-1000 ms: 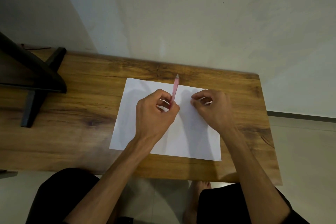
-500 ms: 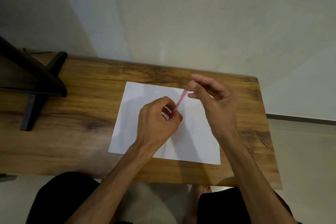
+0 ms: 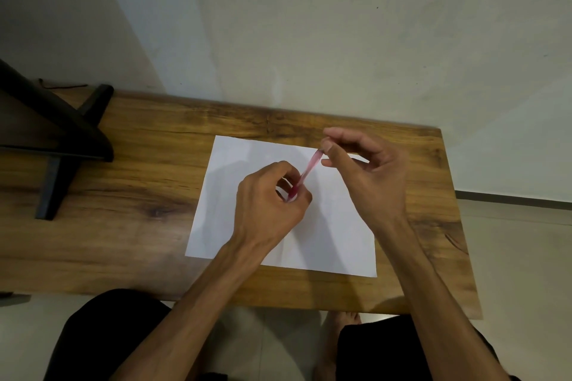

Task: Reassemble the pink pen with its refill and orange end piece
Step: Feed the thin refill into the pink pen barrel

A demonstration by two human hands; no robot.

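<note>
A white rectangular sheet of paper (image 3: 247, 170) lies on the brown wood-grain counter (image 3: 139, 189), with a black angled stand (image 3: 55, 139) at the counter's far left against the pale wall. Above the paper, the slim translucent pink pen (image 3: 305, 175) slants between both hands. The left hand (image 3: 267, 206), fingers curled, has its grip clenched round the pen's lower end. The right hand (image 3: 371, 176) pinches the upper end between thumb and forefinger, other fingers loosely bent.
</note>
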